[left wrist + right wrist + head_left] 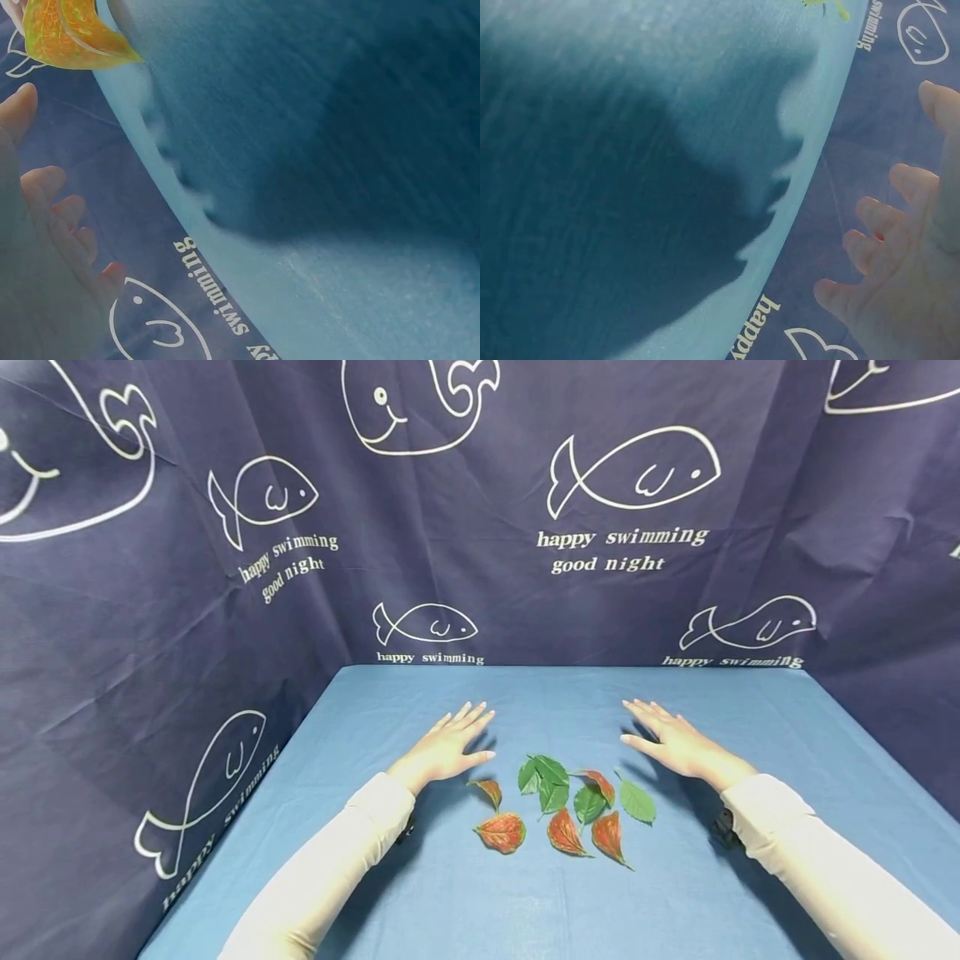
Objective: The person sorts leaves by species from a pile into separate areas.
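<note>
Several leaves lie in a loose group on the blue cloth between the two hands. On the group's left are a small orange-brown leaf (490,791) and a rounded red-orange leaf (502,832). Green leaves (551,772) overlap in the middle, beside a curled red leaf (600,783); a lone green leaf (637,799) is rightmost. Two red leaves (566,833) sit nearer the front. My left hand (446,746) hovers left of the leaves, fingers extended and holding nothing. Over the cloth on the right, my empty right hand (678,743) has its fingers stretched forward too.
A blue cloth (480,910) covers the table. Dark curtains (480,543) with white fish drawings and lettering rise along the back and both sides. Both forearms wear white sleeves (337,860), and dark wrist devices (726,827) show beneath the cuffs.
</note>
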`<state>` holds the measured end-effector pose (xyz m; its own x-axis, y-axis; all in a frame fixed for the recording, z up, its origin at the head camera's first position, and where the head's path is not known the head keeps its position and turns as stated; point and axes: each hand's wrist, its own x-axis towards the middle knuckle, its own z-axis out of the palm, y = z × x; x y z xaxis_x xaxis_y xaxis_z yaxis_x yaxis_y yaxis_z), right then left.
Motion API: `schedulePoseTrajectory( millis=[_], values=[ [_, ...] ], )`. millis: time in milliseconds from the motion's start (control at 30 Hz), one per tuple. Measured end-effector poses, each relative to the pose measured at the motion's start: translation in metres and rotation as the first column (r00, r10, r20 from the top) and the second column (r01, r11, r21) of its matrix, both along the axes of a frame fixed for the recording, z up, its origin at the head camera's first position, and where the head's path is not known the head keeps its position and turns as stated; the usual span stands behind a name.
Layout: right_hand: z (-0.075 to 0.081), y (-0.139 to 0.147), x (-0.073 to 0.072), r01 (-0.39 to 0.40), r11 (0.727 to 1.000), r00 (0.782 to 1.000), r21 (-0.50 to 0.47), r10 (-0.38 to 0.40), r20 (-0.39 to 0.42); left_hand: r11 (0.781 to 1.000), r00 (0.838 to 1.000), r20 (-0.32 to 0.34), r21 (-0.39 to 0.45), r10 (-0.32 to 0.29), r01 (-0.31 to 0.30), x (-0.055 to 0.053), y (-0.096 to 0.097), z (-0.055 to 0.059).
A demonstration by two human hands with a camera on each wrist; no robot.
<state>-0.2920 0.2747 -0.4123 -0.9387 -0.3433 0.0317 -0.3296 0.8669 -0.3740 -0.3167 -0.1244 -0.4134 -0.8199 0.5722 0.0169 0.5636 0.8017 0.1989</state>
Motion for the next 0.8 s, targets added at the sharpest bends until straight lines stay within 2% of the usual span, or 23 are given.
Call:
schedulePoseTrajectory(
  millis=[167,300,467,667,800],
  values=[
    [0.000,0.002,0.001,-0.003,1.000,1.000,-0.026,0.003,0.005,1.000,1.000,0.027,0.022,0.000,0.000,0.002,-0.001,0.001],
    [0.000,0.005,0.006,-0.001,0.999,1.000,-0.033,0.001,0.007,0.998,0.996,0.083,0.051,-0.025,0.021,0.004,0.000,0.002],
    [0.000,0.007,0.015,0.007,0.999,1.000,-0.037,-0.006,0.009,0.992,0.982,0.176,0.115,-0.070,0.050,0.007,0.000,0.003],
    [0.000,0.007,0.019,0.009,0.998,1.000,-0.065,-0.009,-0.003,0.982,0.968,0.236,0.183,-0.081,0.038,0.012,-0.002,0.006],
    [-0.002,0.009,0.020,0.016,0.996,1.000,-0.083,-0.018,-0.023,0.966,0.954,0.282,0.257,-0.101,0.026,0.018,-0.003,0.008]
  ],
)
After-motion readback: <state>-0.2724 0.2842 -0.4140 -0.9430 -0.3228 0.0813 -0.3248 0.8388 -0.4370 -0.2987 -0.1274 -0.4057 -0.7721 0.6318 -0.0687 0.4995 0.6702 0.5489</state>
